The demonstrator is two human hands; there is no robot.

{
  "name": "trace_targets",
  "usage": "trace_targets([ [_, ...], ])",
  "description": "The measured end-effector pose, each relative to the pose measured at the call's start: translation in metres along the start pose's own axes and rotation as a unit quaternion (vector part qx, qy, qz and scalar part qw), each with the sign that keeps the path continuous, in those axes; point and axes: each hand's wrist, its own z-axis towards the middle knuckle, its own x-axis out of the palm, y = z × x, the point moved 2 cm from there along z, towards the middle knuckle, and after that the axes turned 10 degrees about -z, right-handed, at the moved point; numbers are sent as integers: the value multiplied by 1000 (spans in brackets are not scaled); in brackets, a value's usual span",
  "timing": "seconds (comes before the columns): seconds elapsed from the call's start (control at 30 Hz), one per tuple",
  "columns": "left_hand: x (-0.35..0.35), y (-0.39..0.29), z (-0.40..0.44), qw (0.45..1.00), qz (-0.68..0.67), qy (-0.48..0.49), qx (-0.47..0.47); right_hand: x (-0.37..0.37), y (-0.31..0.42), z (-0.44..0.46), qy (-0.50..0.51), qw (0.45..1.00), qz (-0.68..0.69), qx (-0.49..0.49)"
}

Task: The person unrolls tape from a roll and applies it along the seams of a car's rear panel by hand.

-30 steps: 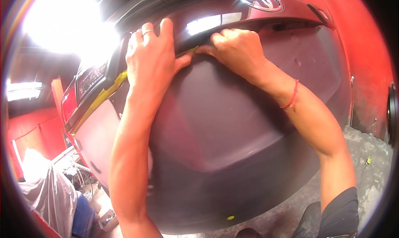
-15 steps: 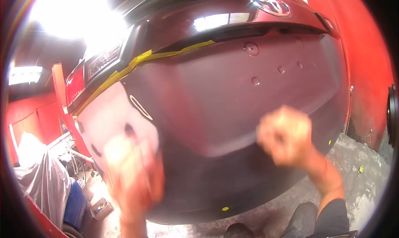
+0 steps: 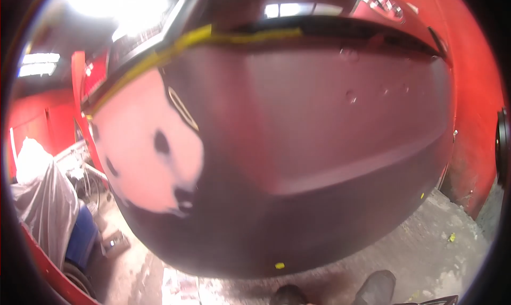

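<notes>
Neither of my hands is in view. The dark, matte rear bumper (image 3: 239, 225) of a car fills the middle of the head view. A pink, smooth-looking patch (image 3: 128, 129) covers its left corner, with dark spots (image 3: 161, 141) showing through. Beside the patch is a narrow pale-edged oval (image 3: 182, 109). Yellow masking tape (image 3: 245, 38) runs along the bumper's upper left edge. Several small round marks (image 3: 351, 96) dot the upper right panel. The picture is slightly blurred.
A grey cover (image 3: 45, 204) drapes something at the left, beside a blue object (image 3: 82, 236). A small box (image 3: 114, 244) lies on the concrete floor (image 3: 415, 252). A red wall (image 3: 474, 118) stands close on the right. My shoe (image 3: 377, 289) shows below the bumper.
Both hands have left the view: the left from over the pink patch, the right from in front of the bumper's right side. The view has shifted, and the car emblem sits higher and farther right.
</notes>
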Motion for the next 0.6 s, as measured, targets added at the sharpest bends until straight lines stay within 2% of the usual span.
trace_targets([
  [0.03,15,9,-25,996,-18,24,-85,5,5,-5,25,999,23,3],
  [0.07,31,15,-56,982,-37,49,-179,-3,8,-2,-29,998,-63,-2],
  [0.1,31,57,-64,984,67,66,-152,-7,12,2,-79,987,-142,-11],
  [0.13,29,98,-66,965,-9,100,-244,-4,18,5,-75,989,-124,0],
  [0.17,22,108,-60,938,-3,159,-308,-14,21,9,-75,989,-127,-14],
  [0.2,16,110,-61,962,24,109,-249,-5,16,14,-44,993,-107,-1],
  [0.23,10,112,-57,960,1,110,-256,-12,16,16,-10,994,-104,14],
  [0.27,10,122,-56,965,-42,77,-245,-9,13,15,-71,990,-125,2],
  [0.3,7,122,-54,966,-58,42,-249,-2,8,15,-69,995,-69,7],
  [0.33,2,119,-50,957,-152,31,-247,-10,4,19,-79,996,26,29],
  [0.37,-1,113,-51,932,-225,-27,-283,-15,-1,20,-126,980,142,60],
  [0.4,-3,108,-45,902,-296,-85,-303,-28,-4,21,-101,973,189,87],
  [0.53,-9,90,-42,910,-249,-109,-312,-39,-18,8,-39,976,195,85],
  [0.57,-8,88,-44,929,-219,-45,-295,-36,-18,4,-9,977,193,87],
  [0.6,-7,87,-47,943,-189,18,-274,-42,-23,5,-28,964,223,139],
])
